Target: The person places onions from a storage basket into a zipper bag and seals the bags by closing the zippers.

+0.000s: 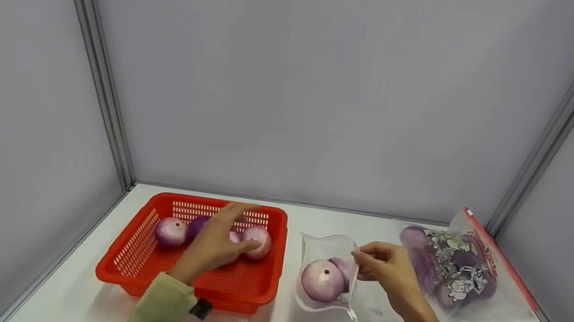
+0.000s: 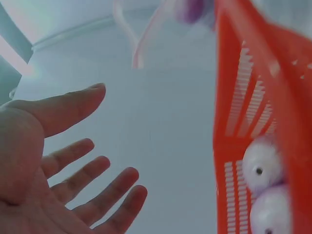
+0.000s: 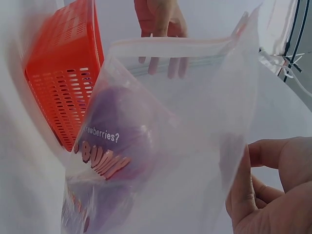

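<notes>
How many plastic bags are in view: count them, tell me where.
2. One open bag is right of the red basket, its edge pinched by the right hand; the other, a red-edged bag, lies farther right. Any beneath these would be hidden.

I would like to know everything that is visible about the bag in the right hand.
The bag is see-through and looks like thin plastic, with a pale strip along its mouth and white and reddish lettering on one side. Its mouth is open, and two round purple-white objects show inside. The right hand pinches its edge. It is between the red basket and a printed pouch.
</notes>
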The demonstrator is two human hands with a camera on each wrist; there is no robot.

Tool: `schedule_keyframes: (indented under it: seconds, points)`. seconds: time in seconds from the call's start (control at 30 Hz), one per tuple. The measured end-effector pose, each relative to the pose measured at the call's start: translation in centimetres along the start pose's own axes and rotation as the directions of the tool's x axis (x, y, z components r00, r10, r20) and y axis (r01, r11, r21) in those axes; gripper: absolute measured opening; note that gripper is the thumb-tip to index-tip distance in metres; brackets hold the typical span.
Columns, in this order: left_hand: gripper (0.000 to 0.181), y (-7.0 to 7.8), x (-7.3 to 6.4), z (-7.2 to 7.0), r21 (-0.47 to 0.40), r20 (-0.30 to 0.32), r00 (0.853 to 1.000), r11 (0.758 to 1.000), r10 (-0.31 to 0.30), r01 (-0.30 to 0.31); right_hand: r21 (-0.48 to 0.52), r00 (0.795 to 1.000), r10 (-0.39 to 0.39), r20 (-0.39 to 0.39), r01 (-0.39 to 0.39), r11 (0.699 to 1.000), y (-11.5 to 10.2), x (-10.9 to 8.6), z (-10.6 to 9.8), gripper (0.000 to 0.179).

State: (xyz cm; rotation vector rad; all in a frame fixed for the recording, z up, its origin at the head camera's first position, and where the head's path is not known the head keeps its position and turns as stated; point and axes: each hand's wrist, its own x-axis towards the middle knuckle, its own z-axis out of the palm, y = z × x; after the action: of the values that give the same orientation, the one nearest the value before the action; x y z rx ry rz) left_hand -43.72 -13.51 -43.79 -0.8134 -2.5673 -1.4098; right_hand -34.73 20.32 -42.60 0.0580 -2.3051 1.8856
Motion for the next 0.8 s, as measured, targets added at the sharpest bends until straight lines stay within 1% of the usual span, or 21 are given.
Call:
schedule_keyframes:
  seconds: [0.07, 0.13, 0.2, 0.23, 0.37, 0.4, 0.47, 0.5, 0.6, 0.7, 0.8]
  points:
    - [0.067, -0.5, 0.6, -1.0, -0.074, 0.033, 0.998, 0.996, -0.053, 0.055, 0.005, 1.0, 0.007, 0.0, -0.007, 1.0, 0.1, 0.0, 0.0, 0.014]
    - [0.067, -1.0, 1.1, -1.8, -0.148, 0.08, 0.991, 0.982, -0.111, 0.122, 0.009, 1.0, 0.014, 0.002, -0.014, 1.0, 0.1, 0.0, 0.0, 0.012]
    - [0.066, -1.6, 1.8, -2.5, -0.178, 0.113, 0.983, 0.971, -0.143, 0.162, 0.007, 1.0, 0.018, 0.001, -0.018, 1.0, 0.2, -0.1, 0.0, 0.013]
    - [0.066, -1.9, 2.2, -2.8, -0.181, 0.129, 0.982, 0.97, -0.142, 0.164, 0.007, 1.0, 0.019, -0.002, -0.019, 1.0, 0.2, -0.1, 0.0, 0.015]
    - [0.066, -3.6, 3.7, -3.5, -0.152, 0.2, 0.97, 0.974, -0.135, 0.167, 0.003, 1.0, 0.022, -0.01, -0.022, 1.0, 0.1, -0.1, -0.1, 0.017]
    - [0.067, -4.1, 4.1, -3.6, -0.14, 0.227, 0.964, 0.975, -0.139, 0.174, 0.003, 1.0, 0.024, -0.009, -0.024, 1.0, 0.1, -0.1, -0.1, 0.017]
    - [0.069, -5.1, 4.6, -3.8, -0.113, 0.284, 0.945, 0.973, -0.163, 0.202, 0.002, 1.0, 0.025, -0.01, -0.025, 1.0, 0.0, -0.1, -0.2, 0.016]
    - [0.07, -5.6, 4.8, -3.8, -0.09, 0.306, 0.937, 0.975, -0.169, 0.205, 0.0, 1.0, 0.025, -0.012, -0.025, 1.0, -0.1, -0.1, -0.2, 0.016]
    - [0.07, -6.8, 5.3, -3.8, -0.007, 0.346, 0.919, 0.979, -0.19, 0.205, -0.001, 1.0, 0.021, -0.016, -0.021, 1.0, -0.2, -0.1, -0.3, 0.014]
    - [0.069, -7.7, 5.5, -3.7, 0.06, 0.376, 0.905, 0.98, -0.2, 0.191, -0.004, 1.0, 0.014, -0.014, -0.014, 1.0, -0.2, -0.1, -0.4, 0.014]
    - [0.074, -8.3, 5.3, -3.6, 0.113, 0.409, 0.88, 0.97, -0.242, 0.215, -0.002, 1.0, 0.009, -0.007, -0.009, 1.0, 0.0, -0.1, -0.4, 0.015]
